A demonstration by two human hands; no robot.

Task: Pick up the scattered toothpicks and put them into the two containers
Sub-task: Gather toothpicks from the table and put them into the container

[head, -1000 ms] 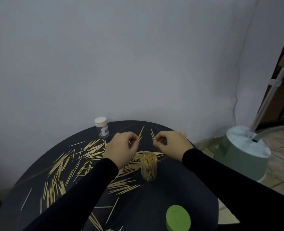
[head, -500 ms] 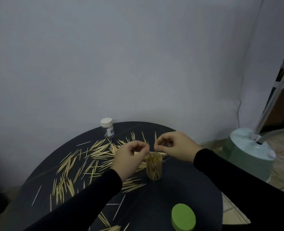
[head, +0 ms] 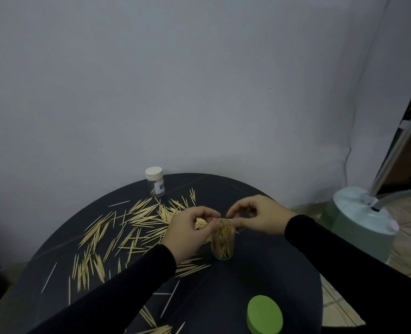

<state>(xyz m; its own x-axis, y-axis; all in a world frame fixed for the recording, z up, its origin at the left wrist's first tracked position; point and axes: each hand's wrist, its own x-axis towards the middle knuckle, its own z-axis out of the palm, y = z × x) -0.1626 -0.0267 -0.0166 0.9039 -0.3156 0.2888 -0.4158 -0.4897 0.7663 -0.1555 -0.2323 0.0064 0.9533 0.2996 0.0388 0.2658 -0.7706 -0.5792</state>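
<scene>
A pale grey wall (head: 175,80) filled most of the view, with a doorway edge and a pale green appliance base (head: 361,220) on the tiled floor to the right. Below it stood the round dark counter (head: 260,273), and across its left half lay the scattered toothpicks (head: 117,235), many still uncollected, a few more near the front edge.

The left hand (head: 187,231) and the right hand (head: 260,216) met over the open clear container (head: 223,239), which stood near the middle of the counter and already looked well filled. Both hands had their fingers curled, thumb to fingertips, in a pinch at the container's mouth; thin sticks seemed to run between them, though the blur made the count impossible to tell. A green lid (head: 264,314) lay near the front edge, and a second small jar with a white cap (head: 155,180) stood at the far rim, capped.

The risk, as I judged it, was at the mouth: the packed sticks left little room, so new ones let go at a slant could catch on the rim and spill back. A nudge from either hand could also tip the narrow, light container.
</scene>
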